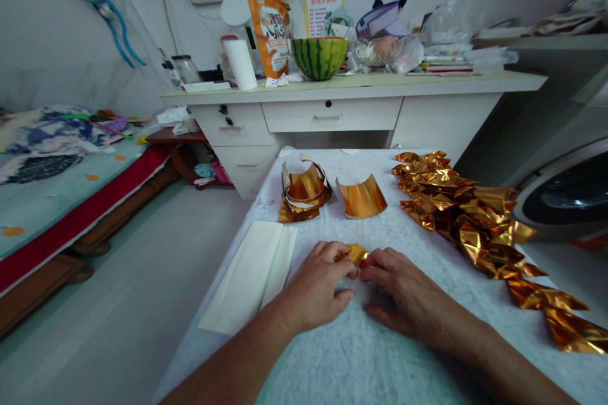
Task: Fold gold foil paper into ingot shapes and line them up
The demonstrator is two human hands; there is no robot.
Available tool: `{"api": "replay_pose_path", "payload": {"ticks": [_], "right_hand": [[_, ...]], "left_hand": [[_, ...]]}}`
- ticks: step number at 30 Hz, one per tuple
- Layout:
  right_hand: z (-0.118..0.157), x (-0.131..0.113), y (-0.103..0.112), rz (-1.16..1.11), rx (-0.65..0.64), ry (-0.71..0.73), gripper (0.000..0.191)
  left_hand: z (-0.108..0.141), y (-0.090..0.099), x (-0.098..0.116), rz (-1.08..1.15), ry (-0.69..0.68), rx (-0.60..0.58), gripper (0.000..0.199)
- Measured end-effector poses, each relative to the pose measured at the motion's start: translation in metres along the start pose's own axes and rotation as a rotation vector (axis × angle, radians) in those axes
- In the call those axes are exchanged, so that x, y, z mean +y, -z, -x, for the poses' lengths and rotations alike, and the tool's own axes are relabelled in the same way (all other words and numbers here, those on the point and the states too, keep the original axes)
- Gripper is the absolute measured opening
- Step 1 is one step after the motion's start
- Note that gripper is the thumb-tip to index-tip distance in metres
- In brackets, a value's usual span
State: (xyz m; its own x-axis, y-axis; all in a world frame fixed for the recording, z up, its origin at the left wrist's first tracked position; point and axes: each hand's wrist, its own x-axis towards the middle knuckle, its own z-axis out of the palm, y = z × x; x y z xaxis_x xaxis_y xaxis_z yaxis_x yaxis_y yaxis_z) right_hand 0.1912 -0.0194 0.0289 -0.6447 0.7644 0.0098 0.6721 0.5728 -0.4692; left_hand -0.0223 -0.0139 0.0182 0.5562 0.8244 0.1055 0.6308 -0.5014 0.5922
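Note:
A small folded piece of gold foil (356, 255) lies on the cloth-covered table between my hands. My left hand (319, 288) has its fingers curled over the foil's left end, the thumb apart below. At the right end, my right hand (403, 294) touches the foil with its fingertips, its thumb also held away. Beyond them stand a curved gold sheet (362, 197) and a stack of curled gold sheets (304, 193). White paper sheets (249, 275) lie left of my left hand. A heap of twisted gold foil pieces (468, 215) spreads along the right side.
Behind the table is a white desk (332, 115) bearing a watermelon half (319, 57), an orange pouch (270, 35), a paper roll (240, 64) and plastic bags. A bed (71, 196) stands at the left, and a washing machine (565, 183) at the right.

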Motion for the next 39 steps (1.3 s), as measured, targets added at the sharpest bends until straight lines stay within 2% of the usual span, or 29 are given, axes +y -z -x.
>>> {"api": "replay_pose_path", "payload": {"ticks": [5, 10, 13, 17, 21, 26, 32, 39], "right_hand": [[-0.001, -0.004, 0.002, 0.004, 0.01, 0.024, 0.029], [-0.001, -0.005, 0.006, -0.021, 0.037, 0.061, 0.018], [-0.001, -0.005, 0.006, -0.033, 0.03, 0.063, 0.015], [-0.001, -0.003, 0.003, -0.052, 0.033, 0.028, 0.015], [-0.001, 0.001, 0.0, -0.101, 0.043, 0.005, 0.021], [-0.002, 0.009, -0.003, -0.188, 0.072, 0.013, 0.014], [-0.003, 0.012, -0.007, -0.178, 0.08, 0.039, 0.014], [-0.005, 0.012, -0.006, -0.231, 0.097, -0.017, 0.012]], "left_hand": [[0.0, 0.001, 0.001, -0.005, 0.005, 0.007, 0.02], [0.0, 0.0, 0.003, 0.019, 0.01, 0.021, 0.03], [0.0, -0.003, 0.005, 0.028, 0.03, 0.052, 0.026], [0.001, -0.008, 0.007, 0.052, 0.06, 0.085, 0.014], [0.0, -0.009, 0.008, 0.08, 0.073, 0.087, 0.017], [0.0, -0.009, 0.01, 0.1, 0.094, 0.081, 0.018], [0.0, -0.008, 0.012, 0.111, 0.114, 0.078, 0.02], [0.001, -0.011, 0.012, 0.097, 0.106, 0.093, 0.012]]}}
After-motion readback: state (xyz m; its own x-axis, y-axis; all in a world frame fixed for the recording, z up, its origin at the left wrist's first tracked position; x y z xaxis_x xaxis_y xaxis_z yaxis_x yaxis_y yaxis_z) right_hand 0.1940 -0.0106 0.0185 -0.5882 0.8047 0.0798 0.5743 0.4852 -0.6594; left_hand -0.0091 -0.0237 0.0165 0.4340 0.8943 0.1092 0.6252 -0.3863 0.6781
